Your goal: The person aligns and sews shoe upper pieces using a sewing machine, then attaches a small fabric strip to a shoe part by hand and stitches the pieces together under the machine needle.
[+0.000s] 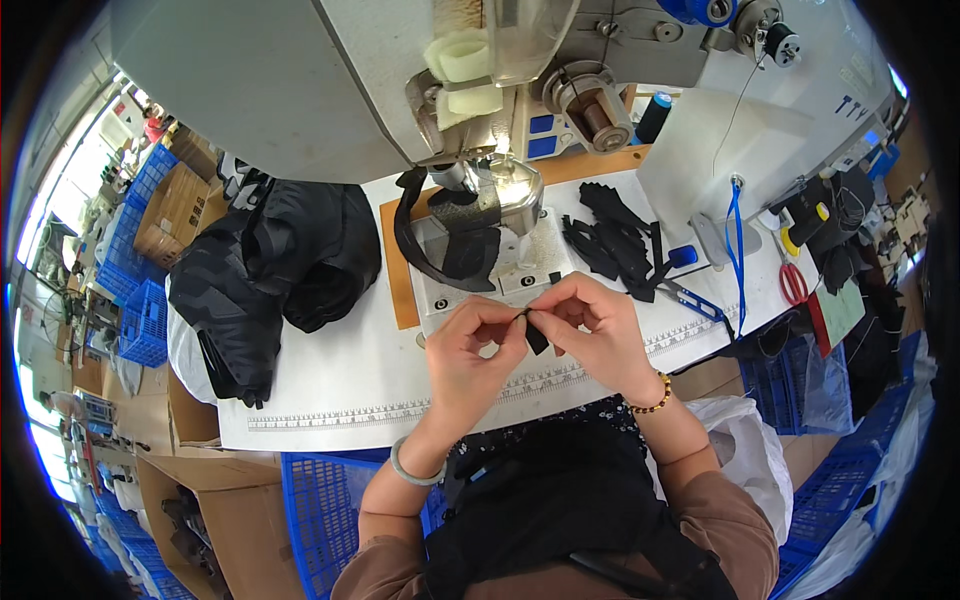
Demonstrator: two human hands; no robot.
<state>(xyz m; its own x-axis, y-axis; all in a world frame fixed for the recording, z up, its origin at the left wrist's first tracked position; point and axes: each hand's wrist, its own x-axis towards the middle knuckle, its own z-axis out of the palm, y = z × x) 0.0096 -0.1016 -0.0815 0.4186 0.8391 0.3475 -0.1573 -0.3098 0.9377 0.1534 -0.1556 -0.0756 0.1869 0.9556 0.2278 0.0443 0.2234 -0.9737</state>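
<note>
My left hand and my right hand meet in front of me and pinch a small black fabric piece between their fingertips. Both hands hover over the white table, just in front of the sewing machine's plate. A black curved shoe-upper piece lies under the machine's needle area. The grey-white sewing machine fills the top of the view. A pale bangle is on my left wrist, a bead bracelet on my right.
A heap of black fabric parts lies left on the table. Small black cut pieces and blue thread snips lie right of the plate. Red scissors sit far right. Blue crates and cardboard boxes stand below.
</note>
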